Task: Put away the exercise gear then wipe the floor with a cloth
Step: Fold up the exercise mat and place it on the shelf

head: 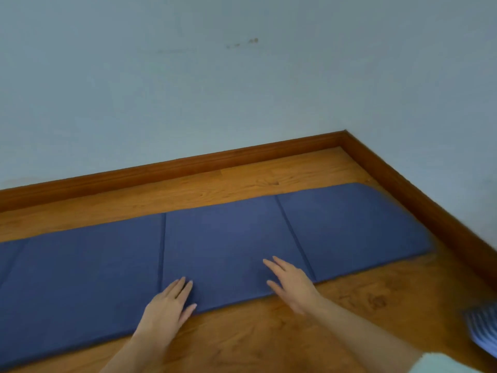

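We start gear step: left hand [168, 301] and right hand [291, 282], fingers straight, flat on blue mat [228, 238] lower centre; next, fold panels along creases

Two pale blue-grey walls [188, 90] meet in a corner at the far right, and both are bare apart from a few small dark smudges [246, 43] high on the far one. A reddish-brown wooden skirting board [172, 170] runs along the foot of each wall and turns at the corner. The floor [269, 337] is warm orange-brown wood-grain boarding with darker knots and swirls, a faint sheen on it. Light is soft and even, with no hard shadows. At the right edge of the floor lies a bit of blue-and-white striped fabric [484, 329], blurred.
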The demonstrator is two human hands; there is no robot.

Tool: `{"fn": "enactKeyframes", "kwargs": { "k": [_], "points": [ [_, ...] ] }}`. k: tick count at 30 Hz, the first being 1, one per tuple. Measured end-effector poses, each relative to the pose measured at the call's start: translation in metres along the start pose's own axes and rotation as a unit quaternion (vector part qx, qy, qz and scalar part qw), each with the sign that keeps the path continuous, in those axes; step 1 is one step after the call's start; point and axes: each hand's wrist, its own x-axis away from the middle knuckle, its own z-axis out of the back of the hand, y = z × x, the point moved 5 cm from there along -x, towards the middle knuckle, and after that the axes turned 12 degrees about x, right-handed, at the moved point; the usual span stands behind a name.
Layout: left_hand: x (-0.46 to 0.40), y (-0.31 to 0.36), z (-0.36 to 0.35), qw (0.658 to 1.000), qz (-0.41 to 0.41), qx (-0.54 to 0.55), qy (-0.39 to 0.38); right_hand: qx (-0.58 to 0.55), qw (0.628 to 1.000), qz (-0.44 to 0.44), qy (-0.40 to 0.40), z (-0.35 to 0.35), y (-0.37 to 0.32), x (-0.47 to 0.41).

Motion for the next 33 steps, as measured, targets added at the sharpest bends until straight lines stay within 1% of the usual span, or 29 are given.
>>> {"fn": "enactKeyframes", "kwargs": {
  "k": [1, 3, 5, 6, 7, 9, 10, 11, 13, 15, 16, 17, 18, 19, 21, 22, 23, 25, 27, 29, 31, 33],
  "points": [
    [-0.005, 0.014, -0.001, 1.000, -0.019, 0.005, -0.018, -0.039, 0.998, -0.049, 0.032, 0.005, 0.017, 0.005],
    [-0.017, 0.039, -0.004, 0.997, -0.046, 0.021, -0.050, -0.063, 0.983, -0.153, 0.075, 0.007, 0.056, 0.018],
    [-0.029, 0.061, -0.011, 0.995, -0.068, 0.017, -0.068, -0.070, 0.958, -0.264, 0.088, 0.003, 0.092, 0.037],
    [-0.035, 0.070, -0.014, 0.995, -0.070, 0.019, -0.075, -0.095, 0.939, -0.316, 0.099, 0.000, 0.106, 0.046],
    [-0.040, 0.079, -0.020, 0.994, -0.071, 0.024, -0.082, -0.147, 0.913, -0.365, 0.112, -0.003, 0.116, 0.053],
    [-0.050, 0.095, -0.030, 0.992, -0.069, 0.045, -0.091, -0.281, 0.839, -0.444, 0.139, -0.008, 0.132, 0.060],
    [-0.054, 0.102, -0.035, 0.992, -0.065, 0.057, -0.094, -0.332, 0.805, -0.471, 0.142, -0.010, 0.138, 0.061],
    [-0.057, 0.108, -0.040, 0.991, -0.064, 0.064, -0.094, -0.362, 0.783, -0.487, 0.135, -0.012, 0.143, 0.061],
    [-0.062, 0.119, -0.044, 0.991, -0.077, 0.065, -0.089, -0.391, 0.767, -0.495, 0.119, -0.017, 0.150, 0.058],
    [-0.066, 0.127, -0.046, 0.991, -0.092, 0.057, -0.075, -0.432, 0.747, -0.488, 0.130, -0.023, 0.154, 0.052],
    [-0.068, 0.129, -0.045, 0.991, -0.099, 0.054, -0.069, -0.460, 0.732, -0.483, 0.139, -0.025, 0.155, 0.049],
    [-0.069, 0.129, -0.047, 0.991, -0.105, 0.048, -0.070, -0.495, 0.709, -0.479, 0.151, -0.028, 0.155, 0.047],
    [-0.069, 0.128, -0.049, 0.990, -0.117, 0.040, -0.068, -0.538, 0.673, -0.478, 0.168, -0.030, 0.154, 0.045],
    [-0.068, 0.128, -0.048, 0.988, -0.141, 0.027, -0.056, -0.584, 0.626, -0.480, 0.191, -0.032, 0.154, 0.044],
    [-0.069, 0.123, -0.052, 0.985, -0.153, 0.022, -0.074, -0.655, 0.523, -0.494, 0.232, -0.031, 0.155, 0.043],
    [-0.071, 0.119, -0.057, 0.985, -0.147, 0.024, -0.084, -0.677, 0.486, -0.498, 0.239, -0.030, 0.156, 0.042],
    [-0.070, 0.115, -0.059, 0.987, -0.135, 0.022, -0.089, -0.693, 0.467, -0.494, 0.242, -0.029, 0.158, 0.039],
    [-0.069, 0.113, -0.060, 0.988, -0.123, 0.032, -0.093, -0.707, 0.468, -0.467, 0.251, -0.019, 0.165, 0.032],
    [-0.072, 0.115, -0.063, 0.983, -0.159, 0.044, -0.080, -0.708, 0.475, -0.447, 0.269, -0.009, 0.170, 0.026],
    [-0.073, 0.115, -0.062, 0.981, -0.165, 0.065, -0.079, -0.703, 0.484, -0.437, 0.284, -0.001, 0.170, 0.023],
    [-0.075, 0.114, -0.058, 0.980, -0.160, 0.073, -0.097, -0.687, 0.508, -0.423, 0.301, 0.009, 0.167, 0.023],
    [-0.073, 0.111, -0.051, 0.977, -0.176, 0.066, -0.103, -0.667, 0.546, -0.397, 0.315, 0.024, 0.161, 0.025]
  ]
}}
